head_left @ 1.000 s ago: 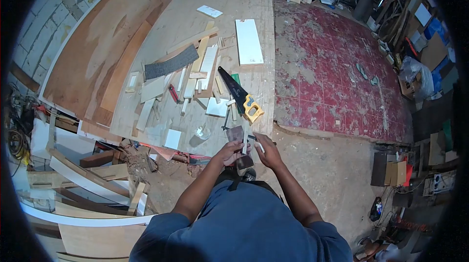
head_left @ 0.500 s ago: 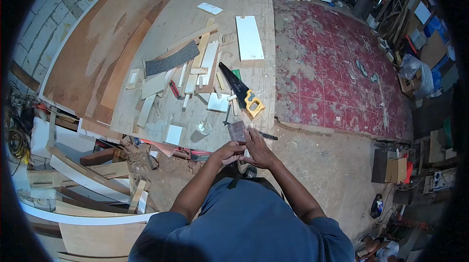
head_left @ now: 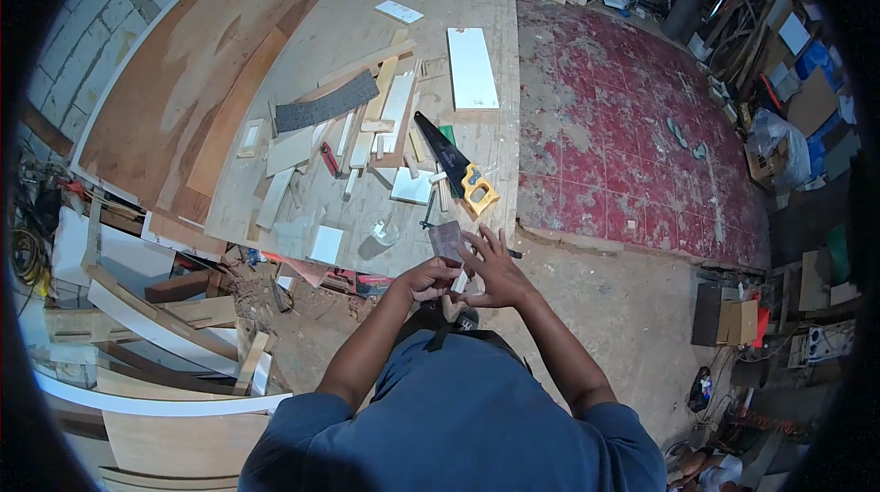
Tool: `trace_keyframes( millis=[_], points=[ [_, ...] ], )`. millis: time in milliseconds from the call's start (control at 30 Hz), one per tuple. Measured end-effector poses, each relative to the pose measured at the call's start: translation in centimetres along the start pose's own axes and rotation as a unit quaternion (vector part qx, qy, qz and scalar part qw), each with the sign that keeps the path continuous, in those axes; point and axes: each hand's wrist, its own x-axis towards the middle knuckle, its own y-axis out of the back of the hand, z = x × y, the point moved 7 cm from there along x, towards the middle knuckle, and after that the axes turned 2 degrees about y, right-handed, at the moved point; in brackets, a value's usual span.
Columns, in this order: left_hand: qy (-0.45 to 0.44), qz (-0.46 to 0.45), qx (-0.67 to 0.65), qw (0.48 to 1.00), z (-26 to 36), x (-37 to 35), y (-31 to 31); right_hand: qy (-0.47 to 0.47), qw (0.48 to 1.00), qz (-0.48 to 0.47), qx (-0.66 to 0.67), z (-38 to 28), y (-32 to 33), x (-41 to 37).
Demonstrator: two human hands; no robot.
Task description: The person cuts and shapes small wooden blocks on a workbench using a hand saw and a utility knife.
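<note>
In front of my body, at the near edge of the workbench (head_left: 367, 249), my left hand (head_left: 429, 279) is closed with its thumb on top. It grips the near end of a flat, brownish, see-through-looking rectangular piece (head_left: 446, 239). A pale strip (head_left: 460, 282) shows between both hands; its lower part is partly hidden. My right hand (head_left: 500, 274) is beside it with fingers spread, its thumb and fingertips close to the strip. Just beyond them lie a small black clamp-like tool (head_left: 427, 213) and a handsaw (head_left: 449, 157) with a yellow handle.
Offcuts and wooden strips (head_left: 392, 107), a dark grey curved piece (head_left: 327, 103) and a red-handled tool (head_left: 330, 160) lie on the bench. A clear cup (head_left: 385, 233) stands near its front edge. Curved boards (head_left: 165, 331) are stacked at left; a cardboard box (head_left: 739, 320) sits at right.
My right hand has opened out, its fingers spreading away from the piece they lay along. The left hand keeps its grip. The view has shifted slightly.
</note>
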Motion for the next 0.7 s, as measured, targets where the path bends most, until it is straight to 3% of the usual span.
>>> trace_keyframes(
  millis=[67,167,400,600,700],
  points=[
    [-0.017,-0.012,0.005,1.0,0.2,-0.3,-0.5,0.004,0.999,-0.03,-0.014,-0.1,0.3,-0.2],
    [0.016,-0.06,0.014,0.998,0.1,-0.8,-0.2,0.011,0.999,0.011,-0.047,-0.2,1.3,-0.5],
    [0.032,-0.045,0.033,0.998,-0.3,-0.6,0.6,-0.01,0.999,0.029,-0.017,-0.1,1.1,-1.8],
    [0.035,0.063,0.006,0.997,0.1,-1.1,2.1,-0.005,0.992,0.126,-0.012,0.3,1.8,-2.7],
    [-0.062,0.128,0.096,0.985,2.5,-2.1,1.6,-0.032,0.985,0.172,-0.006,0.8,2.8,-2.7]
  ],
)
